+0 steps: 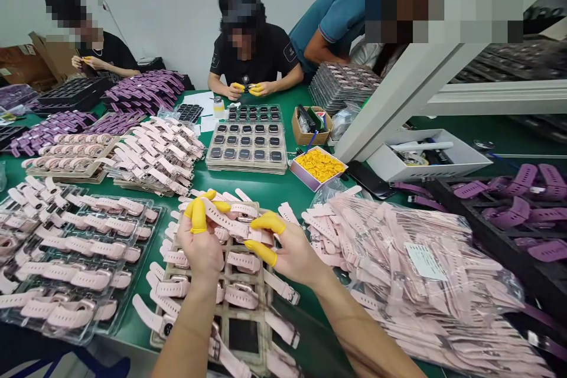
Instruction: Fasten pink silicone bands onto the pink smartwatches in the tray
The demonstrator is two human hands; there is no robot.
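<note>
Pale-pink perforated watch strap slants down rightward, the person's yellow-tipped left hand pinching its upper end, yellow-tipped right hand its lower.

Yellow-capped fingers on my remote feed
I see snug, smooth yellow finger cots covering digits of the left hand; two more show on the right hand. Both forearms are bare to my view's lower edge.
</note>
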